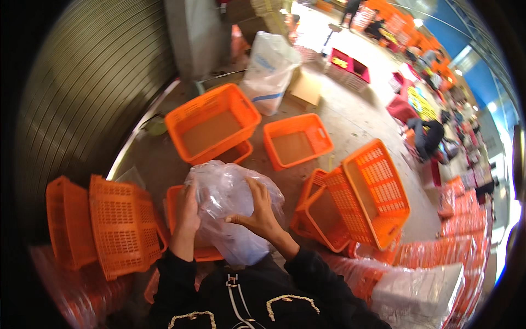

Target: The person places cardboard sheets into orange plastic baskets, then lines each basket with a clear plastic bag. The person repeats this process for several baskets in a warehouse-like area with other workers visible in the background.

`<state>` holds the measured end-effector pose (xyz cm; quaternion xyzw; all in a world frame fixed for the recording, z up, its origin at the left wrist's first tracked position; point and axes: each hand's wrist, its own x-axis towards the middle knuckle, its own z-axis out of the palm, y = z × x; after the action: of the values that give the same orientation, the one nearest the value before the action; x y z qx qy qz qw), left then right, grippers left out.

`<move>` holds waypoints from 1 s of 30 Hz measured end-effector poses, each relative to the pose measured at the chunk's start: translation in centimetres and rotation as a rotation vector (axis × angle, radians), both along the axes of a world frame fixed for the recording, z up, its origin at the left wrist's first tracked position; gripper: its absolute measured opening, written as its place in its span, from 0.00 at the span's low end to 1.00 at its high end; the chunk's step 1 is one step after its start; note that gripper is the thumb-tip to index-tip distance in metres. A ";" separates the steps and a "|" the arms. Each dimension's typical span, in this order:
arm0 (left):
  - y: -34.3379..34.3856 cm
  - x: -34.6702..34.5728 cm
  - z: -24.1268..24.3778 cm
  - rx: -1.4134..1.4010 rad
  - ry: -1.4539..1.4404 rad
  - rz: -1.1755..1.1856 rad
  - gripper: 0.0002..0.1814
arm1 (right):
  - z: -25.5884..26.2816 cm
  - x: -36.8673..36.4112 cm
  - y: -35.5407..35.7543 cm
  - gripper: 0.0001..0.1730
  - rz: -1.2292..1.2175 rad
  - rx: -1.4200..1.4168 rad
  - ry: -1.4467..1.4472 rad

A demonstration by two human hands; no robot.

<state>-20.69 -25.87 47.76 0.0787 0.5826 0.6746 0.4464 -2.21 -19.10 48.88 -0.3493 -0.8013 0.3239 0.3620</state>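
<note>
A crumpled clear plastic bag [224,197] is bunched up in front of my chest, over an orange plastic crate [173,197]. My left hand [189,211] holds the bag's left side, its fingertips partly hidden by the film. On the other side, my right hand [259,211] has its thumb and fingers spread apart against the plastic, not closed around it. Much of the crate below is hidden by the bag and my hands.
Beyond the bag stand orange crates [213,127] with brown bottoms and a smaller crate [294,142]. Tilted crates [365,197] lean at the right, and others [119,226] at the left beside a corrugated shutter [98,82]. Farther off are a white sack [269,70], a cardboard box [306,88] and people.
</note>
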 end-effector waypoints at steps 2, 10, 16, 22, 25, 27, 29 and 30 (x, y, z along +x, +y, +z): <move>0.3 -0.2 0.4 0.035 -0.073 0.111 0.18 | -7.4 0.3 1.2 0.24 0.124 -0.096 -0.002; -4.7 -11.8 0.0 -0.369 0.844 0.009 0.12 | -1.2 -2.8 9.8 0.23 0.401 -0.865 -0.103; -5.1 -13.9 1.7 -0.380 1.215 0.346 0.30 | 5.9 -8.7 12.9 0.24 0.521 -1.763 0.330; -4.0 -3.0 6.8 0.184 1.312 -0.310 0.41 | 4.6 -11.3 12.0 0.20 0.548 -1.796 0.332; -3.5 -0.8 7.0 -0.019 1.673 -0.288 0.34 | 4.4 -12.8 10.8 0.16 0.486 -1.748 0.406; -3.2 -2.4 2.5 -0.024 1.272 -0.274 0.25 | 3.6 -13.3 10.8 0.14 0.377 -1.642 0.531; -3.7 -3.8 2.2 -0.008 0.888 -0.180 0.17 | 5.3 -13.0 10.6 0.10 0.334 -1.660 0.421; -3.3 -3.8 3.9 0.044 0.693 -0.107 0.14 | 5.2 -11.6 12.1 0.10 0.327 -1.650 0.373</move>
<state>-24.50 -29.16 51.62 0.3430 0.6797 0.5959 0.2553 -13.81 -6.98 54.08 -0.3218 -0.2772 0.9029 0.0667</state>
